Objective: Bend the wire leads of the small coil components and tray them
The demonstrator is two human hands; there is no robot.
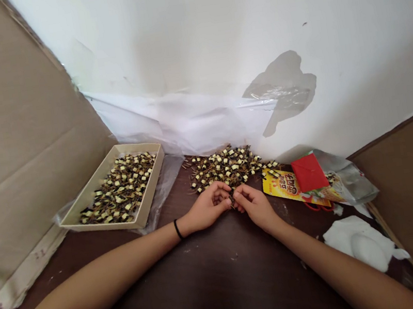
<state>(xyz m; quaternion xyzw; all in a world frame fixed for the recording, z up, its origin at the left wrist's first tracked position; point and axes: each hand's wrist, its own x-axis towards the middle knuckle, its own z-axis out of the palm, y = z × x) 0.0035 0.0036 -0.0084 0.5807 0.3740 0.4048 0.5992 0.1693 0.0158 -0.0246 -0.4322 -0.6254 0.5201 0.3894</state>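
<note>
In the middle of the table, my left hand and my right hand meet fingertip to fingertip. Between them is a small dark wire-legged part, pinched by both hands and mostly covered by the fingers. Just beyond the fingertips lies a loose pile of small black parts with pale yellow blocks and thin brown wires. A shallow cream box at the left holds many more of the same kind. A black band circles my left wrist.
Right of the pile lie a yellow printed packet, a red paper piece, red-handled scissors partly under the packet, and crumpled white material. Clear plastic lies under the box. A white wall and cardboard panels enclose the table.
</note>
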